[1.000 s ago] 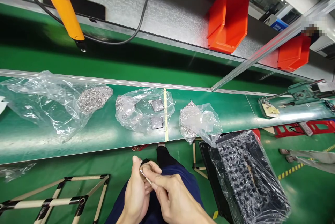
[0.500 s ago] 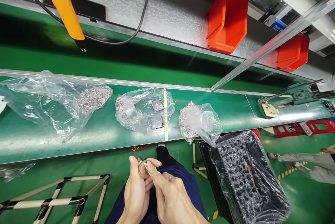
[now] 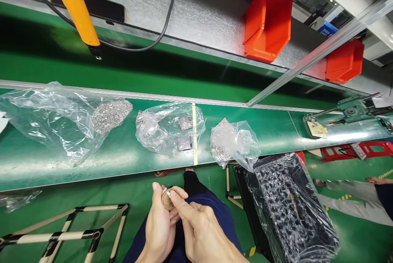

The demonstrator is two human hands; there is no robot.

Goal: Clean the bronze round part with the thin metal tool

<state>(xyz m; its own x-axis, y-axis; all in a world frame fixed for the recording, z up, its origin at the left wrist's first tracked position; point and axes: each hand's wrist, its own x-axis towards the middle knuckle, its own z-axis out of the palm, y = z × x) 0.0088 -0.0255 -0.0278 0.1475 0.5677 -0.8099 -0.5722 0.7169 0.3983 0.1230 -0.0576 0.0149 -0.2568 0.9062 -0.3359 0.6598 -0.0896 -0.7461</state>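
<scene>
My left hand [image 3: 159,226] holds a small round tan part [image 3: 167,202] between thumb and fingers, low in the view over my lap. My right hand [image 3: 201,234] presses a small silvery piece [image 3: 168,193] onto that part with thumb and forefinger. Both hands are below the near edge of the green conveyor belt [image 3: 129,160]. On the belt lie three clear plastic bags: a large left bag [image 3: 61,117] of small metal bits, a middle bag [image 3: 168,130] with flat grey pieces, and a right bag [image 3: 233,144] of metal bits.
An orange power screwdriver [image 3: 75,7] hangs on a black cable at upper left. Red bins [image 3: 267,21] sit on the far shelf. A black tray wrapped in plastic [image 3: 288,205] stands at my right. Another person's legs [image 3: 353,197] cross the floor at far right.
My right fingers have moved the silvery piece from a pulled-out position in against the tan part. The person at far right has walked further along.
</scene>
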